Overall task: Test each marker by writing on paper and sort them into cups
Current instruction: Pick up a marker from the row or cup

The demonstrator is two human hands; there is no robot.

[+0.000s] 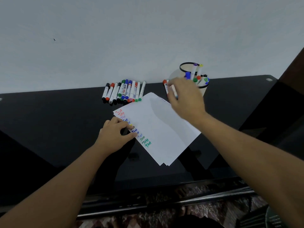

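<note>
- Centrally, left hand [115, 134]: fingers pressed flat on paper stack [158, 127], gripping nothing.
- Right hand [185, 99]: fingers closing over two markers [165, 87] nr cups; firm grip unclear.
- Marker row [124, 92] behind paper; beige cup [202, 89] holds markers, w/ black-rimmed cup [187, 67] behind.
</note>
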